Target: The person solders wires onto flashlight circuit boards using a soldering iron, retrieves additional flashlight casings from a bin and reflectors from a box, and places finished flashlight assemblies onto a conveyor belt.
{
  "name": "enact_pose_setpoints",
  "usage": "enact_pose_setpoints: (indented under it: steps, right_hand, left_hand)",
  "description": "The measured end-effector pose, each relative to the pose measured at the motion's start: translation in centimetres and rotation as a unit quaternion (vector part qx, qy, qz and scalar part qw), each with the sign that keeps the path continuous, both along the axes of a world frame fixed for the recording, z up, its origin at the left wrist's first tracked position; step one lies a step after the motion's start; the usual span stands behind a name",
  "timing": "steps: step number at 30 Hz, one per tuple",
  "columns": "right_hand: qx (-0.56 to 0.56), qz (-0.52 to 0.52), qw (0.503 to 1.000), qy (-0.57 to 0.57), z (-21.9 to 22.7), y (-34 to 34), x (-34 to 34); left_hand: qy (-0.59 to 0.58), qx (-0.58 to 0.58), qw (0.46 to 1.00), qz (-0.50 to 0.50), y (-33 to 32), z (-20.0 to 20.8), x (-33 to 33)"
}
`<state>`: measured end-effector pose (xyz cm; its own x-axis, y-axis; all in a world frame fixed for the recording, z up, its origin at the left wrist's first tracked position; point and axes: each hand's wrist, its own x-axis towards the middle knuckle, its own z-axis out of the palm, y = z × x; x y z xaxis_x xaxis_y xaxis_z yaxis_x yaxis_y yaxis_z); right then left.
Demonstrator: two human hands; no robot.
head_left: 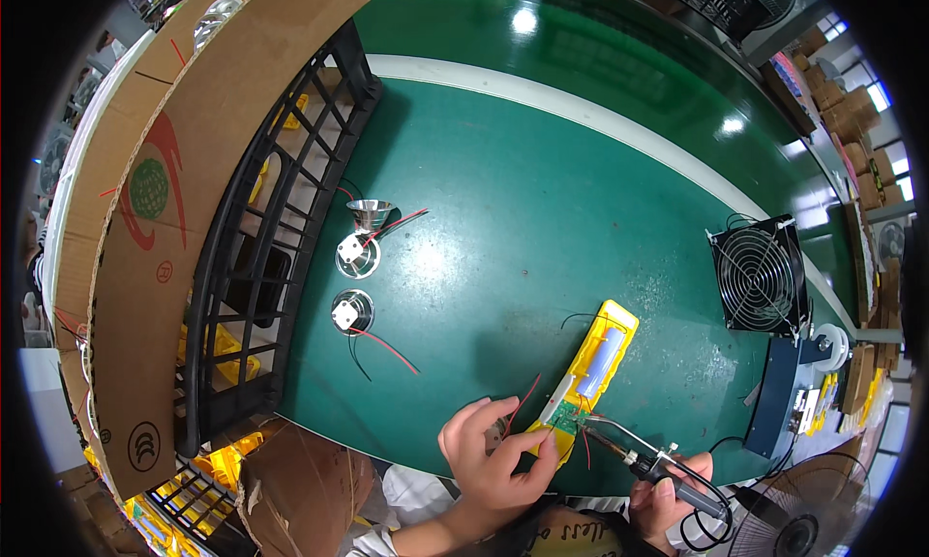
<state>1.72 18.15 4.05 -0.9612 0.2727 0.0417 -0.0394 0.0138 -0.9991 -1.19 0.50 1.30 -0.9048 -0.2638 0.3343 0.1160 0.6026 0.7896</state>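
Note:
My right hand [668,499] is wrapped round a soldering iron [658,473] with a thin metal guide tube along it. The iron's tip meets a small green circuit board [566,419] in a yellow plastic housing [617,318]. A blue cylindrical battery [602,361] lies in the housing, beyond the board. Bent over the housing's near end, my left hand [498,460] has its thumb and a finger closed close to the board; what they pinch is hidden. A round metallic part shows partly between its fingers, and a red wire [525,394] rises beside them.
Shiny reflector cups [354,310] with red and black wires stand on the green mat [464,170]. A black crate [281,209] and cardboard box [145,267] wall off the left. At right are a black fan [760,274] and a dark blue unit [777,395] with a spool.

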Motion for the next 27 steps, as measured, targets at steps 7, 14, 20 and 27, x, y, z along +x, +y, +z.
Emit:
enact_pose_setpoints:
  steps: [7,14,20,27]
  right_hand:
    - [-0.002,-0.033,0.999,0.012,0.2,0.7,0.1]
    - [-0.06,-0.04,0.997,0.003,-0.3,1.4,-0.1]
    - [-0.07,-0.048,0.996,0.018,-0.6,1.9,-0.3]
    - [-0.074,-0.035,0.997,0.007,0.0,1.4,-0.7]
  left_hand:
    - [-0.084,-0.034,0.996,0.016,-2.4,2.8,-0.9]
    - [-0.237,-0.126,0.959,-0.093,-3.0,4.1,-3.3]
    - [-0.19,-0.082,0.975,-0.08,-2.8,4.1,-3.0]
    - [-0.03,-0.035,0.999,-0.024,-1.7,1.1,-0.1]
